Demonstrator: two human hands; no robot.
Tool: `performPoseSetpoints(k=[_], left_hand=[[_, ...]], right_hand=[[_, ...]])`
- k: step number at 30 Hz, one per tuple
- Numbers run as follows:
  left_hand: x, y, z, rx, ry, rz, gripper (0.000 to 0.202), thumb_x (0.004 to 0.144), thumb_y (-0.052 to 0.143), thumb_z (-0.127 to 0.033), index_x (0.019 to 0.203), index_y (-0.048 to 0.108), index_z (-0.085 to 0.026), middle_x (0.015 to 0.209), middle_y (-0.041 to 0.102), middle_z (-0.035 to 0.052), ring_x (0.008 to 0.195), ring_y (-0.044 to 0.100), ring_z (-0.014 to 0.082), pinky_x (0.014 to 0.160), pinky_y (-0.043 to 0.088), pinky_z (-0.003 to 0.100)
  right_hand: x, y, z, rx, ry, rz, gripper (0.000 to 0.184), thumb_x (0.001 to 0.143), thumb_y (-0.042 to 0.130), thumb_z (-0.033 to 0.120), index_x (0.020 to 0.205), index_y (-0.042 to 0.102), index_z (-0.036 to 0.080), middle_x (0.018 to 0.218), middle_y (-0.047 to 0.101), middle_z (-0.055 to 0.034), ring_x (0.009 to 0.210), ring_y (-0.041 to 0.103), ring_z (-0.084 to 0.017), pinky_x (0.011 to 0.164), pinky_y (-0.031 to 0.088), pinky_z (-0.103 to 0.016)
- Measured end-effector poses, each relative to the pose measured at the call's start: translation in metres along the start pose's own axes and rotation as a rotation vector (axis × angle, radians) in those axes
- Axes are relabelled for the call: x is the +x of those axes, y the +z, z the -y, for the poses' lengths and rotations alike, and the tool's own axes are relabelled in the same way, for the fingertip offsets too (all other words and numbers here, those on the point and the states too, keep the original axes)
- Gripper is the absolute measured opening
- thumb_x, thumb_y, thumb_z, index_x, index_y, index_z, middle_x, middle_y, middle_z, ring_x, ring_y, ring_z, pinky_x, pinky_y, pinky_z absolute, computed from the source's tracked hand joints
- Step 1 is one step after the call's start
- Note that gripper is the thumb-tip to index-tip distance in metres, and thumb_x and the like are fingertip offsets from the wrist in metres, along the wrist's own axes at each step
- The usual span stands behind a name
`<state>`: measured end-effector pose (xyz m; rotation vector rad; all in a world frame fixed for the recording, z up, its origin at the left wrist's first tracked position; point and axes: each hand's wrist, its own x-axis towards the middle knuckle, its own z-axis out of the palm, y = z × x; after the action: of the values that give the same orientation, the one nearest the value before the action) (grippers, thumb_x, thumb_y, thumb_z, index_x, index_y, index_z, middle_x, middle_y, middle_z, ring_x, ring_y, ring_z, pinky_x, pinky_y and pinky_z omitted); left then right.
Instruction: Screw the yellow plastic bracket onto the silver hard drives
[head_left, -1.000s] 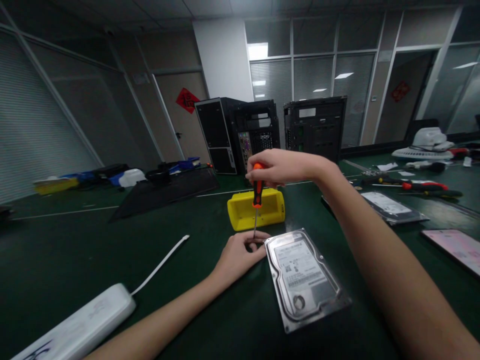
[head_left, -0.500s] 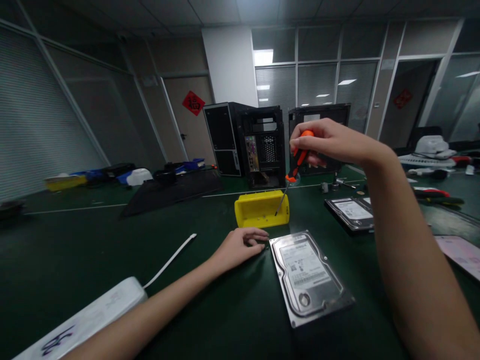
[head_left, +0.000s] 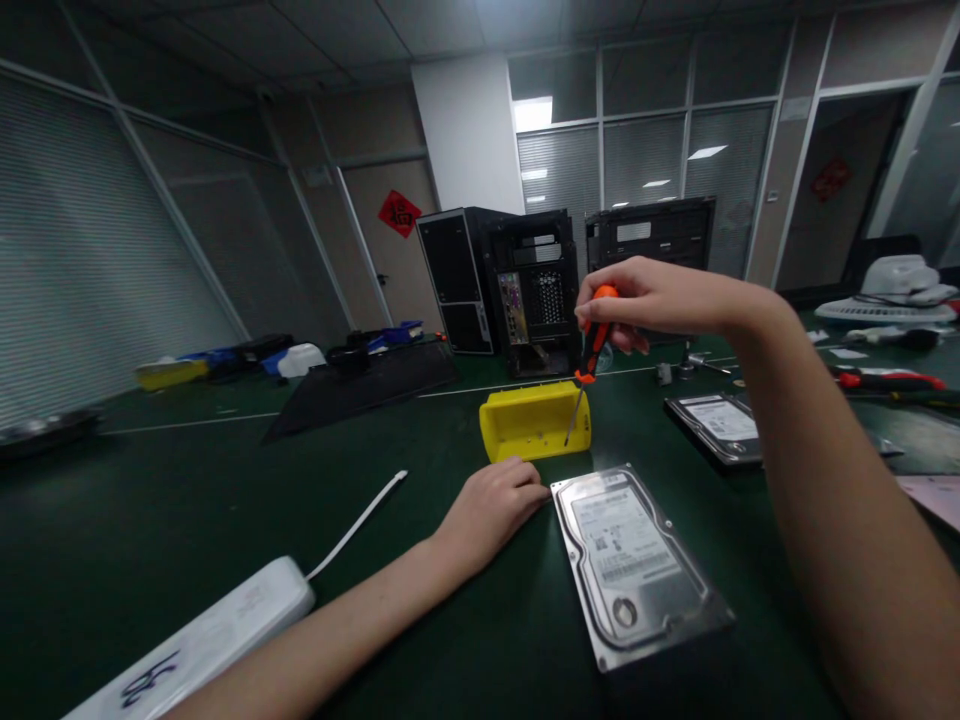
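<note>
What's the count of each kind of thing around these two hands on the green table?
2 silver metal hard drives
1 orange-handled screwdriver, held in the right hand
1 yellow plastic bin
1 white plastic power strip
Total: 5

Light: dim, from ceiling panels [head_left: 534, 112] | Glare: silver metal hard drive [head_left: 637, 560] | Edges: wide-angle bowing | Focus: sharp

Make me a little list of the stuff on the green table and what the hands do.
Right hand: holds the orange screwdriver up, tip down near the yellow bin
Left hand: rests on the green table, next to the hard drive
Farther right: second hard drive
Near left: white power strip
Back: computer cases
</note>
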<state>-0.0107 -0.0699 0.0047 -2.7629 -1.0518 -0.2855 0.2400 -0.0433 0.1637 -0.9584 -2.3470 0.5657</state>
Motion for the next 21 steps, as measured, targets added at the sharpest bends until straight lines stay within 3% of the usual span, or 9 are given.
performPoseSetpoints(k=[3,7,12,16,21], left_hand=[[0.008,-0.005,0.004,0.149,0.027,0.017,0.024,0.09,0.04,-0.022,0.092,0.063,-0.017,0.087,0.059,0.006,0.077,0.054,0.0176,0.066,0.042,0.029],[0.039,-0.009,0.014,0.205,-0.166,-0.011,0.024,0.089,0.041,-0.026,0.093,0.062,-0.016,0.091,0.061,0.0096,0.078,0.058,0.0211,0.065,0.042,0.03],[0.078,0.004,0.021,0.191,-0.235,0.014,0.018,0.086,0.047,-0.021,0.081,0.062,-0.011,0.074,0.064,0.0123,0.07,0.062,0.0219,0.064,0.044,0.029],[0.07,0.009,0.028,0.182,-0.266,0.007,0.017,0.086,0.044,-0.015,0.087,0.061,-0.011,0.081,0.065,0.0126,0.076,0.062,0.0235,0.067,0.044,0.031],[0.051,0.012,0.038,0.158,-0.309,0.004,0.022,0.089,0.041,-0.02,0.099,0.06,-0.015,0.091,0.064,0.0103,0.087,0.06,0.0228,0.069,0.044,0.029]], right_hand=[[-0.001,-0.002,-0.003,0.01,-0.002,-0.004,0.013,0.081,0.051,0.027,0.081,0.057,0.016,0.057,0.056,-0.0018,0.048,0.053,-0.011,0.045,0.041,-0.023],[0.0,-0.002,-0.006,0.014,0.013,-0.001,0.014,0.081,0.052,0.029,0.078,0.057,0.017,0.058,0.057,-0.0028,0.049,0.054,-0.012,0.045,0.041,-0.023],[0.001,-0.001,-0.005,-0.045,0.031,0.026,0.014,0.08,0.053,0.031,0.077,0.057,0.018,0.055,0.057,-0.002,0.046,0.053,-0.012,0.044,0.04,-0.024],[0.003,-0.001,-0.006,-0.046,0.034,0.047,0.013,0.08,0.052,0.029,0.079,0.057,0.017,0.055,0.058,-0.0021,0.046,0.053,-0.012,0.045,0.04,-0.024],[0.007,0.001,-0.008,-0.055,0.051,0.056,0.01,0.079,0.053,0.026,0.078,0.057,0.016,0.057,0.058,-0.0029,0.045,0.052,-0.012,0.043,0.038,-0.023]])
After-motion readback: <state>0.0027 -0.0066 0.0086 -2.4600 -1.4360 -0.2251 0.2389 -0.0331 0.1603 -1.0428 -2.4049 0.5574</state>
